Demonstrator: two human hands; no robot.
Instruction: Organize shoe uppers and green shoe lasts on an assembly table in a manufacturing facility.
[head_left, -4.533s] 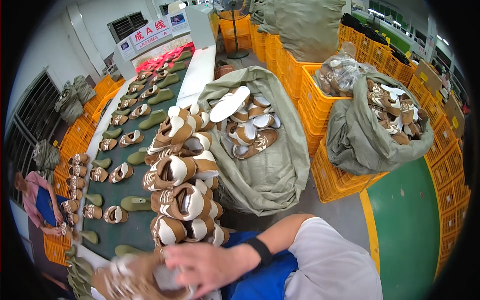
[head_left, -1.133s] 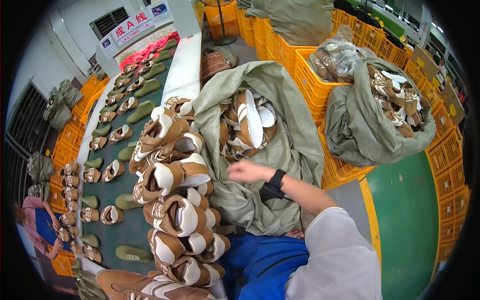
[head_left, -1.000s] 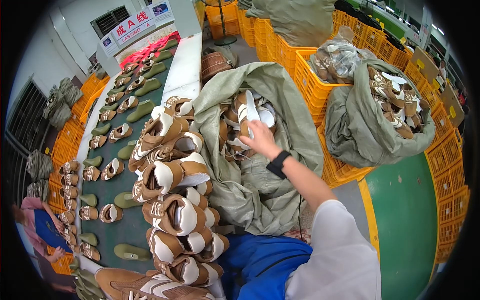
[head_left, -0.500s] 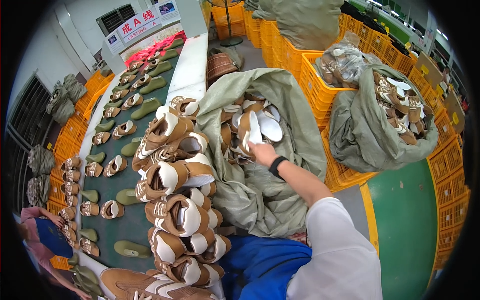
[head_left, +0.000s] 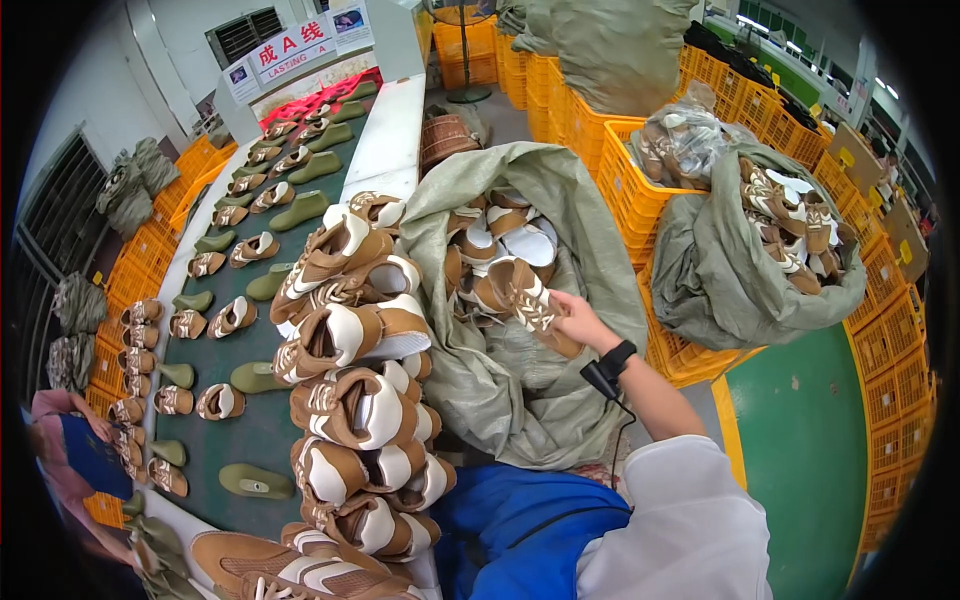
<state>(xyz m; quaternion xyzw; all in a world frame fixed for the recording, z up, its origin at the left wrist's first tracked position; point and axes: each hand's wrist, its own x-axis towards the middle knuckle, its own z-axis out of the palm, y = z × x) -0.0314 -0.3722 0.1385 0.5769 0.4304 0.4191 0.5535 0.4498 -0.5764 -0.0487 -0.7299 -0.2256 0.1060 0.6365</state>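
Observation:
My right hand (head_left: 580, 325), with a black band on its wrist, grips a brown shoe upper (head_left: 530, 305) with white lacing stripes. The upper is held over the mouth of a grey-green woven sack (head_left: 500, 400). Inside that sack lie several more brown and white uppers (head_left: 475, 243), heaped toward its far side. To the left of the sack, brown uppers with white linings are stacked in a tall pile (head_left: 365, 410). One large upper (head_left: 290, 565) lies close at the lower edge, partly cut off. My left hand does not show.
A dark green belt (head_left: 215, 445) carries rows of olive shoe lasts (head_left: 255, 480) and uppers. A person (head_left: 85, 460) stands across it. On the right, a second sack (head_left: 710, 270) of uppers rests on yellow crates (head_left: 635, 185). A cable hangs by my right wrist.
My right hand has drawn back toward me and to the right, lifting an upper from the heap in the sack. The upper's laced side now shows.

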